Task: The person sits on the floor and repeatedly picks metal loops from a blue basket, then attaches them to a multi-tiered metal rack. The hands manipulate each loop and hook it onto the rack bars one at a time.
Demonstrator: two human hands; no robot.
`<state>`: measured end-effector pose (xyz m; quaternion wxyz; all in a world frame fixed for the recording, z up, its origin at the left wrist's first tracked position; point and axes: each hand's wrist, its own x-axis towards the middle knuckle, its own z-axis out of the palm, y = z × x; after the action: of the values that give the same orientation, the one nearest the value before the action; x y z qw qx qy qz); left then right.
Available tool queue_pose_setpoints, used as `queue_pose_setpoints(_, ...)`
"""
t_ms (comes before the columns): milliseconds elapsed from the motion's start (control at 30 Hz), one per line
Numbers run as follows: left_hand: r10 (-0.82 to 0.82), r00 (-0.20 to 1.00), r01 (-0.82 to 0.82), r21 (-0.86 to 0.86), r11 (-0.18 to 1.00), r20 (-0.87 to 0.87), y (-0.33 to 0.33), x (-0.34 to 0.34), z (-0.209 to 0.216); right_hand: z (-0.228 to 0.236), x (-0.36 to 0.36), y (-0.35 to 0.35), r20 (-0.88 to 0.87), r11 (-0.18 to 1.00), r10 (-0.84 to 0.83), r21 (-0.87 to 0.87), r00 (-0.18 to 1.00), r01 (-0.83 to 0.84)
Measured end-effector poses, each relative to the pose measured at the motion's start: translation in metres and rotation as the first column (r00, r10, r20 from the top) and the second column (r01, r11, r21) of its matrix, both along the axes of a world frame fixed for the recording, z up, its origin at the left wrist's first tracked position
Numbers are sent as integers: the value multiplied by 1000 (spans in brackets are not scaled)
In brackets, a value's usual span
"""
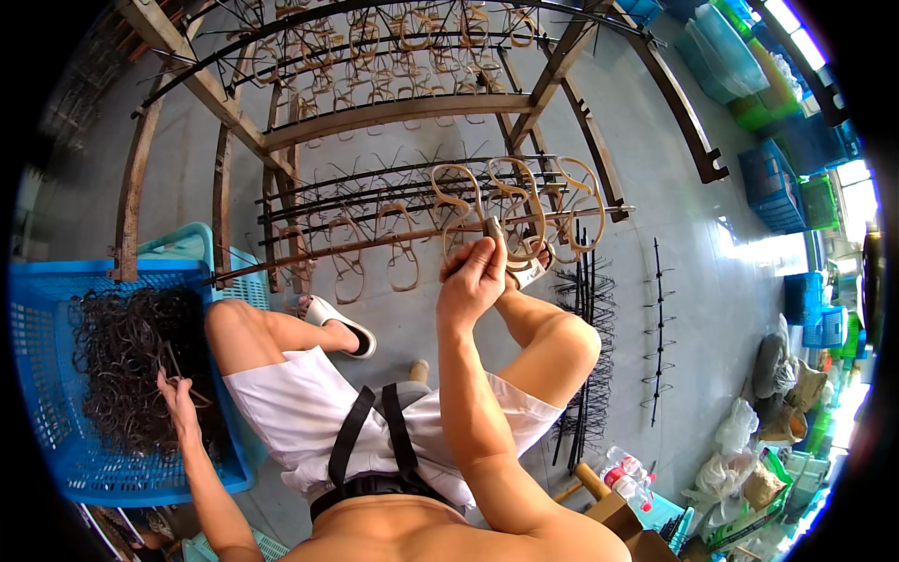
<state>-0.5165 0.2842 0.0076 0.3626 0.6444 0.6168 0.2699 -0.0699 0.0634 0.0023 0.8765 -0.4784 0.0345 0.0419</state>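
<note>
My right hand is closed in a pinch on the lower end of a tan curved loop piece. This piece stands against a long brown rod, beside two more upright tan loops. Other tan loops hang below the rod to the left. My left hand reaches into a blue basket, with thin brownish curved pieces at its fingers. A tangled heap of dark curved pieces fills this basket; the exact grip there is partly hidden.
A brown rack stands ahead, with rows of rods and hanging loops. Black spiked rods lie on the grey floor to the right. Blue crates, bags and plastic bottles stand along the right.
</note>
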Motion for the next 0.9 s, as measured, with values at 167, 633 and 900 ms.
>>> queue_pose_setpoints(167, 28, 980, -29, 0, 1000, 199, -19, 47, 36, -4, -1, -2, -5, 1000, 13, -5, 1000, -13)
queue_pose_setpoints(633, -144, 764, 262, -99, 960, 629, -24, 151, 60, 9, -16, 7, -102, 996, 67, 74, 993, -59)
queue_pose_setpoints(900, -135, 655, 350, -140, 926, 744, -31, 206, 36, -6, -18, 1, 126, 965, 134, -241, 983, -101)
